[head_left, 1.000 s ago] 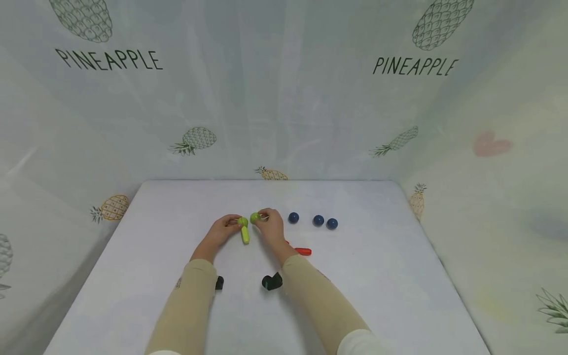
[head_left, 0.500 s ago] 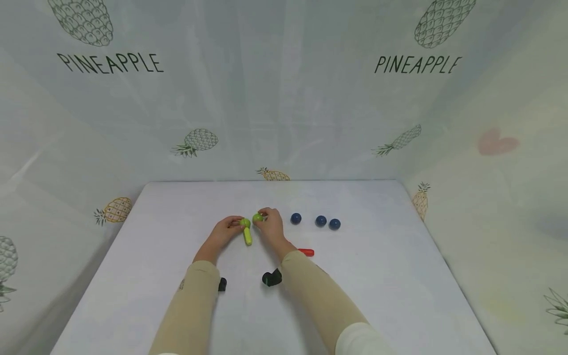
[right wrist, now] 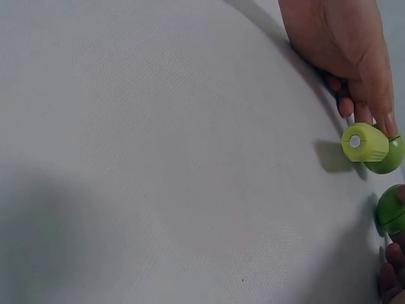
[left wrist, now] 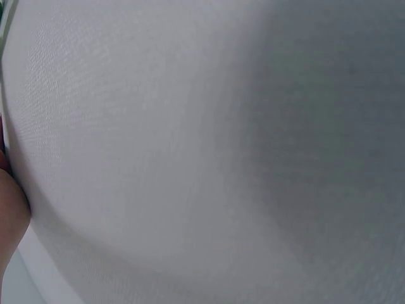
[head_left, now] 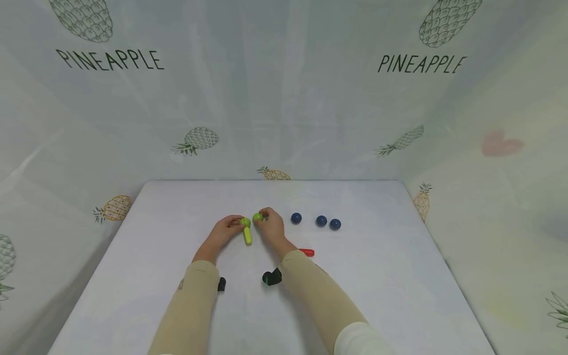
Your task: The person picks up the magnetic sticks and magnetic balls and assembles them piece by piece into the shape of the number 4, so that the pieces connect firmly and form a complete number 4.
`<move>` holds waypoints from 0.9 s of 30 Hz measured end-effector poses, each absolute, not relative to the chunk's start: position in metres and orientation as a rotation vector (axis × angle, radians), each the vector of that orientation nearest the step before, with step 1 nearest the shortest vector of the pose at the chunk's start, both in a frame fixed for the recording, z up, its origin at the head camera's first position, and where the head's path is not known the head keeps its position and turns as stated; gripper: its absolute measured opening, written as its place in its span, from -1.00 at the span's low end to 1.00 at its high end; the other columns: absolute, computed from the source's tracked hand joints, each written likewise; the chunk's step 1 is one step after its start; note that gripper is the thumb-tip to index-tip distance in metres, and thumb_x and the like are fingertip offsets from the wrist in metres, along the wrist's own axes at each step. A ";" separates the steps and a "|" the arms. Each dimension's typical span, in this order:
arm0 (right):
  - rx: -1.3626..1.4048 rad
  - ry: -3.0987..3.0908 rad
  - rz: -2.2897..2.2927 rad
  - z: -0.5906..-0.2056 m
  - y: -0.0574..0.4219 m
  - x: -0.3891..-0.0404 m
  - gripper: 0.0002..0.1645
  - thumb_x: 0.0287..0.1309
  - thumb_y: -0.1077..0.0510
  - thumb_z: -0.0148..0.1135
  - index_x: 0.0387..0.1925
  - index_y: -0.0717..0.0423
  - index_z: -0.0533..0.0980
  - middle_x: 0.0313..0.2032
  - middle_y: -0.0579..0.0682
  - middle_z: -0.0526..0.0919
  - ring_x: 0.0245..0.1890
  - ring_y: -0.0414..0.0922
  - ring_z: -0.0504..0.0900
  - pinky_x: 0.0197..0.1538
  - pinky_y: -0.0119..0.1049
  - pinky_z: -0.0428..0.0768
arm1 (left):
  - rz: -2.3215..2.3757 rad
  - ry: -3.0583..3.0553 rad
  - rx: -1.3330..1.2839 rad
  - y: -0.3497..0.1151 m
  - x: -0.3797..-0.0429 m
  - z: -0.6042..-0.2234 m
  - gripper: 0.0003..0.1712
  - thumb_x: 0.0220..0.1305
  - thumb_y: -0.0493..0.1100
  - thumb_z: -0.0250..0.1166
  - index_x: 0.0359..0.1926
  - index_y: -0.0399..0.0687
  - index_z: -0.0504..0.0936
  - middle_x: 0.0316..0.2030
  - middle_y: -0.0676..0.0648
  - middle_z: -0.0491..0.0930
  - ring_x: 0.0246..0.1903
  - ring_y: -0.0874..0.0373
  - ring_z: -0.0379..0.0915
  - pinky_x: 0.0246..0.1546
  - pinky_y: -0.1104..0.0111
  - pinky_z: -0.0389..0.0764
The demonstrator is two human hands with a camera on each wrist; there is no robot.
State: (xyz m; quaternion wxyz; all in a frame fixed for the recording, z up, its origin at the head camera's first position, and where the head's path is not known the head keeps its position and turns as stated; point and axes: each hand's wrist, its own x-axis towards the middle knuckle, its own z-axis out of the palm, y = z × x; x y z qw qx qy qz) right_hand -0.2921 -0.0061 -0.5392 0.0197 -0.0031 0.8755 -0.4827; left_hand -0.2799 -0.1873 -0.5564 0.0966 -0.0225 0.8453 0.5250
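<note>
Between its thumb and fingers, my left hand (head_left: 220, 234) pinches a green ball (head_left: 246, 223). A yellow-green rod (head_left: 247, 237) meets that ball and points towards me; its end has a pale metallic disc in the right wrist view. My right hand (head_left: 273, 229) pinches a second green ball (head_left: 258, 217), a small gap to the right of the first. Both balls are close to the white table's surface. In the right wrist view, the left hand (right wrist: 348, 57) comes from the top, and the right fingers (right wrist: 393, 256) show at the lower right edge. The left wrist view catches little of its hand (left wrist: 11, 212).
To the right of my hands lie three dark blue balls (head_left: 296, 218) in a loose row. A red rod (head_left: 307, 252) lies partly behind my right forearm. Dark pieces (head_left: 272, 277) show beside both sleeves. A pineapple-print curtain (head_left: 284, 98) rises behind the white table (head_left: 377, 296).
The head view has shifted very slightly. Both hands keep their grip on the green balls, which stay the same small distance apart.
</note>
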 end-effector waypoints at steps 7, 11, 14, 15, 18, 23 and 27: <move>0.001 2.716 -1.514 -0.536 -0.004 -0.291 -0.67 0.10 0.15 0.41 -0.08 0.10 0.58 -0.15 0.01 0.63 -0.17 -0.09 0.56 -0.05 -0.20 0.51 | 1.557 2.489 -0.067 -0.189 -0.281 -0.557 -0.50 0.30 -0.09 0.32 0.21 -0.12 0.51 0.05 -0.19 0.59 0.01 -0.07 0.49 0.15 0.03 0.33; 0.016 2.684 -1.557 -0.535 -0.003 -0.289 -0.67 0.11 0.16 0.41 -0.07 0.09 0.58 -0.14 0.00 0.63 -0.17 -0.10 0.56 -0.06 -0.20 0.52 | 1.551 2.487 -0.082 -0.189 -0.280 -0.558 -0.50 0.30 -0.08 0.32 0.22 -0.10 0.50 0.07 -0.19 0.58 0.03 -0.07 0.48 0.17 0.02 0.31; 0.036 2.647 -1.605 -0.535 -0.003 -0.287 -0.66 0.12 0.16 0.40 -0.05 0.09 0.57 -0.12 0.00 0.63 -0.16 -0.09 0.56 -0.07 -0.21 0.53 | 1.539 2.503 -0.079 -0.188 -0.280 -0.558 -0.49 0.31 -0.08 0.31 0.23 -0.11 0.49 0.07 -0.19 0.57 0.03 -0.07 0.48 0.17 0.01 0.31; 0.043 2.636 -1.618 -0.535 -0.003 -0.286 -0.65 0.13 0.15 0.40 -0.04 0.09 0.57 -0.12 -0.01 0.63 -0.15 -0.10 0.56 -0.08 -0.22 0.53 | 1.541 2.502 -0.079 -0.188 -0.280 -0.559 -0.50 0.32 -0.08 0.31 0.23 -0.11 0.49 0.07 -0.19 0.58 0.03 -0.07 0.48 0.17 0.02 0.31; 0.050 2.610 -1.660 -0.536 -0.002 -0.284 -0.64 0.13 0.13 0.40 -0.03 0.08 0.57 -0.12 -0.03 0.63 -0.18 -0.12 0.56 -0.12 -0.26 0.53 | 1.549 2.497 -0.077 -0.187 -0.280 -0.559 -0.50 0.32 -0.08 0.30 0.23 -0.12 0.49 0.06 -0.19 0.58 0.04 -0.07 0.49 0.18 0.03 0.30; 0.040 2.577 -1.709 -0.536 -0.002 -0.279 -0.65 0.15 0.09 0.40 -0.04 0.06 0.57 -0.12 -0.06 0.63 -0.26 -0.18 0.52 -0.22 -0.33 0.51 | 1.565 2.482 -0.067 -0.188 -0.280 -0.558 -0.49 0.33 -0.08 0.29 0.24 -0.14 0.48 0.07 -0.20 0.58 0.05 -0.07 0.48 0.18 0.02 0.30; 0.050 2.567 -1.720 -0.534 -0.001 -0.272 -0.66 0.15 0.08 0.39 -0.04 0.04 0.57 -0.13 -0.08 0.63 -0.29 -0.19 0.51 -0.28 -0.36 0.50 | 1.559 2.480 -0.051 -0.187 -0.280 -0.558 -0.49 0.33 -0.09 0.29 0.24 -0.16 0.48 0.08 -0.22 0.57 0.05 -0.09 0.48 0.18 0.01 0.30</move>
